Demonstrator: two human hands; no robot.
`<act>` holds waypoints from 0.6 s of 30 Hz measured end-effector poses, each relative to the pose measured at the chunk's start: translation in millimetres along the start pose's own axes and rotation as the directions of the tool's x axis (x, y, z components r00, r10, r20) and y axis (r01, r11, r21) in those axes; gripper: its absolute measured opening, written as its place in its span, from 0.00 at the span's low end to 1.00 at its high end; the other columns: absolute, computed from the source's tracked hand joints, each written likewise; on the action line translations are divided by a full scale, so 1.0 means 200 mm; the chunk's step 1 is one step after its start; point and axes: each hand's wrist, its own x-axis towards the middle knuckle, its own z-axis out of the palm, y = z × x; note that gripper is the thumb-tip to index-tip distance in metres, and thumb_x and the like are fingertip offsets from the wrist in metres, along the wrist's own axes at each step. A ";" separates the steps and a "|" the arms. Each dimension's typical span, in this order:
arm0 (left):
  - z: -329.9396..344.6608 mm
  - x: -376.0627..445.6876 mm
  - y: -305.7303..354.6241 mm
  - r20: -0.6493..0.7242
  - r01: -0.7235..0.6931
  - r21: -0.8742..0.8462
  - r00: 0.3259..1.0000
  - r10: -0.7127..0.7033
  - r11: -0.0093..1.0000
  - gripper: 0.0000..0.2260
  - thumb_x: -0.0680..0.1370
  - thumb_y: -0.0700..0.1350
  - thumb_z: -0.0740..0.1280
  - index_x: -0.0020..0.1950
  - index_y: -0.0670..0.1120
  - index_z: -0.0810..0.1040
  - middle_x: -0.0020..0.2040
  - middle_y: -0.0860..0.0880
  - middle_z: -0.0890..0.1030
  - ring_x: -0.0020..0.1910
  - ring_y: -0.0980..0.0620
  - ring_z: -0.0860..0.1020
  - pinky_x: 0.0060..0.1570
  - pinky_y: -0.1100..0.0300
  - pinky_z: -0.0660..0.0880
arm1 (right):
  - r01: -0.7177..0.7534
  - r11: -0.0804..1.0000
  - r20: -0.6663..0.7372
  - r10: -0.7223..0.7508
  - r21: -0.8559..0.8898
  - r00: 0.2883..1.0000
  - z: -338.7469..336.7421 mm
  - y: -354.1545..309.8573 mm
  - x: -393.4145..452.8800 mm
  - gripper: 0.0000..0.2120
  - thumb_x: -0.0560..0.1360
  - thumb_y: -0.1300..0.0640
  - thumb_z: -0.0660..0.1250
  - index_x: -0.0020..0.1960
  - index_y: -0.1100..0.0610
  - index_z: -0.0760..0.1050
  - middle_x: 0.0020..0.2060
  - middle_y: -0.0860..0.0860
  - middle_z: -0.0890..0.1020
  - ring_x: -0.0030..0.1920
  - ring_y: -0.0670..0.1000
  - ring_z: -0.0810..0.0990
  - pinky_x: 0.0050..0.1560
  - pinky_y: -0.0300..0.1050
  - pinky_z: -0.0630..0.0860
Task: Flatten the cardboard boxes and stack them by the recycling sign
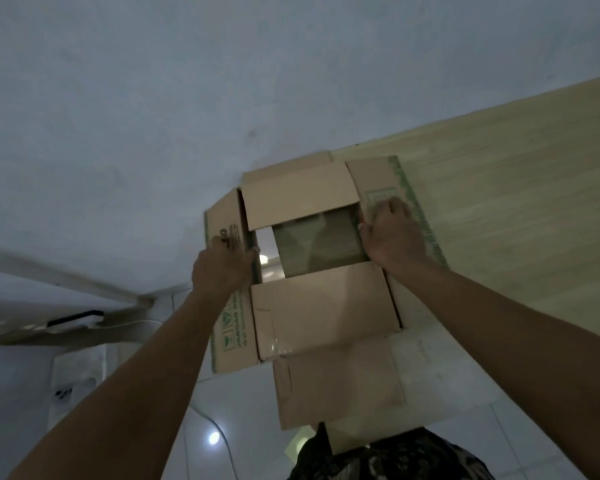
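1. Patterned dark clothing point(388, 459) fills the bottom centre of the frame, closest to the camera.
2. Two bare forearms rise from the lower corners toward the middle of the frame.
3. One cardboard box point(312, 271) sits at centre frame, held up in front of the person, with green print along its sides.
4. Four flaps are folded outward: one at the top, one at the bottom, one on each side.
5. Through the box's open middle a greenish surface shows; whether anything lies inside, I cannot tell.
6. Left hand point(224, 266) grips the left side panel, thumb hooked over its inner edge.
7. Right hand point(392, 233) clamps the right side panel, fingers spread over the green print.
8. One pale wooden panel point(516, 202) crosses the right of the frame.
9. One white cable point(219, 427) curves over the floor at lower left.
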 end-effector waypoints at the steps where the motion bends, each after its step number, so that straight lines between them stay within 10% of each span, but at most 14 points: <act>1: -0.02 0.01 0.01 -0.112 -0.076 0.061 0.990 0.082 0.995 0.27 0.73 0.63 0.69 0.61 0.44 0.72 0.53 0.43 0.79 0.48 0.43 0.79 0.48 0.49 0.78 | 0.080 0.995 -0.104 -0.087 -0.063 0.991 -0.02 -0.02 -0.03 0.23 0.78 0.47 0.64 0.67 0.60 0.71 0.67 0.59 0.72 0.67 0.60 0.69 0.64 0.56 0.69; 4: -0.05 0.07 0.07 -0.234 -0.340 0.300 0.880 0.414 0.891 0.30 0.70 0.59 0.72 0.66 0.46 0.69 0.63 0.43 0.74 0.61 0.40 0.74 0.57 0.44 0.74 | 0.292 0.956 -0.145 -0.286 0.023 0.947 -0.09 -0.11 -0.13 0.14 0.79 0.46 0.62 0.56 0.54 0.78 0.54 0.54 0.80 0.56 0.56 0.78 0.55 0.52 0.74; 7: -0.04 0.13 0.15 -0.131 -0.456 0.362 0.839 0.529 0.813 0.34 0.71 0.57 0.74 0.73 0.48 0.67 0.72 0.43 0.68 0.70 0.41 0.67 0.65 0.42 0.67 | 0.306 0.939 0.270 -0.338 0.155 0.901 -0.11 -0.20 -0.17 0.19 0.82 0.41 0.55 0.53 0.52 0.79 0.46 0.53 0.81 0.49 0.55 0.81 0.46 0.48 0.74; 11: -0.04 0.20 0.24 -0.028 -0.589 0.383 0.763 0.646 0.712 0.25 0.73 0.51 0.73 0.68 0.48 0.74 0.68 0.44 0.75 0.64 0.42 0.73 0.64 0.46 0.67 | 0.269 0.960 0.448 -0.275 0.079 0.850 -0.16 -0.24 -0.21 0.27 0.83 0.40 0.50 0.62 0.58 0.78 0.57 0.59 0.78 0.54 0.58 0.78 0.48 0.48 0.69; 18: -0.19 0.21 0.34 -0.233 -0.670 0.404 0.583 0.778 0.623 0.11 0.74 0.44 0.71 0.55 0.43 0.83 0.49 0.43 0.84 0.44 0.42 0.81 0.45 0.51 0.74 | 0.262 0.960 0.602 -0.267 0.098 0.752 -0.36 -0.21 -0.22 0.24 0.80 0.37 0.58 0.39 0.57 0.70 0.41 0.50 0.73 0.40 0.49 0.74 0.39 0.44 0.70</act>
